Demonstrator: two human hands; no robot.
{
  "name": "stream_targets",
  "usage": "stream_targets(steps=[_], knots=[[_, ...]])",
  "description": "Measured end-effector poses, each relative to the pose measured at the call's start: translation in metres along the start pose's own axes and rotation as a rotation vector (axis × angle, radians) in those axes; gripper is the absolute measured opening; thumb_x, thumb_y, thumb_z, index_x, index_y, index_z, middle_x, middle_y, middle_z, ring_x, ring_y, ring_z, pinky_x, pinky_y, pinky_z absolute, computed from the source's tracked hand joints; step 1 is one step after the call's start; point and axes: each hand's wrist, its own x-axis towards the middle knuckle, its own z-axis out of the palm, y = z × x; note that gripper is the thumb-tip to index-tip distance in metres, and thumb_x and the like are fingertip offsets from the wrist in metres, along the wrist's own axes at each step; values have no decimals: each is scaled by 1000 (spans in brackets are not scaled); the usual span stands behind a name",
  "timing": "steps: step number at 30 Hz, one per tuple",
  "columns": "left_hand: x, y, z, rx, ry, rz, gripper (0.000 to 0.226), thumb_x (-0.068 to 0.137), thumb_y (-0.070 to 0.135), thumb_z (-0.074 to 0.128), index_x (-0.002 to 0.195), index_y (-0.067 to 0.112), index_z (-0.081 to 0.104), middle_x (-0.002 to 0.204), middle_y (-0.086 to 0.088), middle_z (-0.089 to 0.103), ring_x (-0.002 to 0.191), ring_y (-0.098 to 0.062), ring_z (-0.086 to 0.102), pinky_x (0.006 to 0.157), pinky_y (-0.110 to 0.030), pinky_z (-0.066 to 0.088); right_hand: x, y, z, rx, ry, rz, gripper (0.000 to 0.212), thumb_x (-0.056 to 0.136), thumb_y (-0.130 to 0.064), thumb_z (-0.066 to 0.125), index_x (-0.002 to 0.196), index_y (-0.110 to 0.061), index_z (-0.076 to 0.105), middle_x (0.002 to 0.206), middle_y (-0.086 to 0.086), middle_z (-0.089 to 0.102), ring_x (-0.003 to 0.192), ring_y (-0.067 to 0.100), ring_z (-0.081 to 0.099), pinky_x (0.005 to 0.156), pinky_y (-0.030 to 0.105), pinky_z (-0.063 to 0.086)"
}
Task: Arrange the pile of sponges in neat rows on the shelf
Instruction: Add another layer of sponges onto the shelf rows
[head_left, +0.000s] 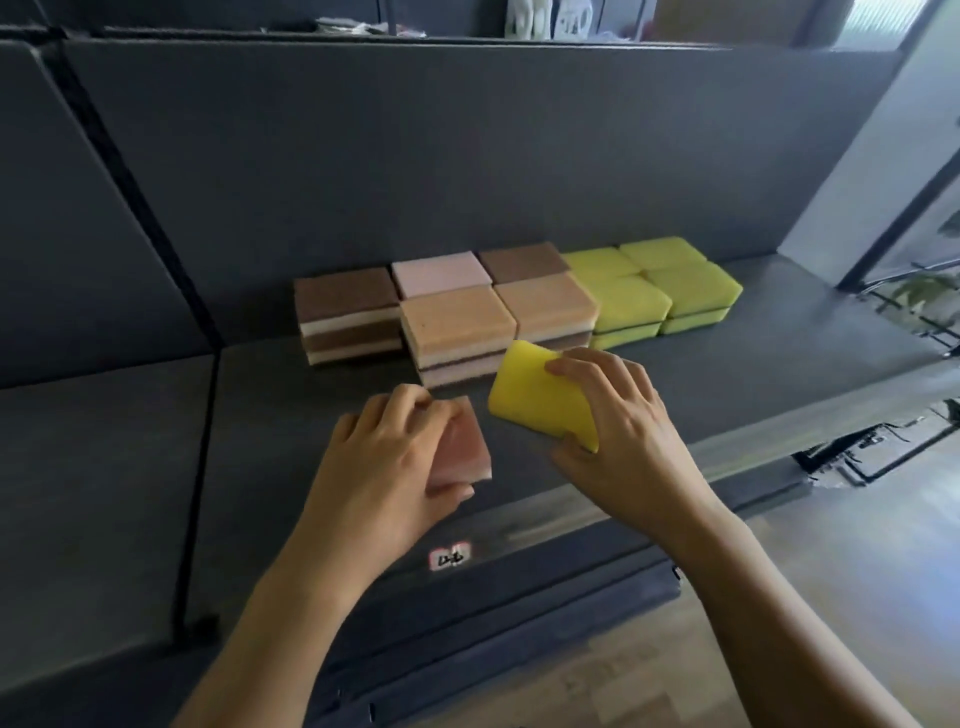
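Back panel (415, 156): dark grey, it stands upright behind the shelf and fills the upper part of the view.
Shelf (779, 322): dark grey and flat; it carries all the arranged sponges, and both hands are over its front part.
Floor (857, 545): light wood pattern, seen below and to the right of the shelf edge.
Brown and peach stacks (457, 317): five stacks close together at the back of the shelf, on the left of the group; the tops are brown, pale pink or peach, with light and brown layers showing on the sides.
Green stacks (693, 288): four stacks in two rows, just beside the peach ones on the right, each two sponges high.
Left hand (384, 462): it is in the front middle of the shelf, palm down.
Grip of left hand: fingers over the far edge and thumb at the near edge, clamped on the pink sponge (465, 447).
Right hand (623, 415): it is just in front of the stacks.
Grip of right hand: thumb and fingers clamped on the yellow sponge (530, 395).
Yellow sponge position: tilted, in front of the nearest peach stack; I cannot tell if it touches the shelf.
Pink sponge position: low over the shelf front, left of the yellow one, apart from it.
Label (450, 556): small white sticker with red border on the front rail; the writing is not readable.
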Motion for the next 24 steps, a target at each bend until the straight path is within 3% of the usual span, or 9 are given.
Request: stream_targets(steps=[8, 14, 19, 24], knots=[[29, 35, 26, -38, -51, -49, 71, 74, 52, 73, 135, 32, 43, 130, 8, 42, 119, -17, 45, 97, -36, 37, -4, 54, -16, 15, -55, -5, 65, 73, -26, 64, 136, -21, 48, 142, -1, 45, 127, 25, 39, 99, 43, 42], [38, 39, 28, -36, -55, -39, 71, 71, 54, 74, 132, 30, 46, 128, 5, 45, 115, -20, 47, 94, -38, 40, -2, 62, -16, 31, -62, -51, 64, 72, -22, 63, 135, -19, 51, 139, -1, 47, 126, 21, 39, 98, 36, 40], [48, 41, 22, -85, -25, 34, 75, 69, 58, 71, 133, 28, 47, 132, 7, 43, 119, -17, 45, 97, -37, 39, 5, 66, -22, 24, -83, -94, 65, 74, -21, 69, 136, -20, 50, 141, -2, 47, 130, 22, 41, 101, 43, 45], [71, 49, 15, -205, 34, 115, 83, 72, 58, 69, 142, 23, 41, 141, 9, 41, 128, -12, 39, 104, -31, 35, 13, 69, -29, 9, -141, -147, 65, 76, -25, 70, 137, -22, 49, 141, -3, 47, 129, 21, 44, 102, 42, 46]])
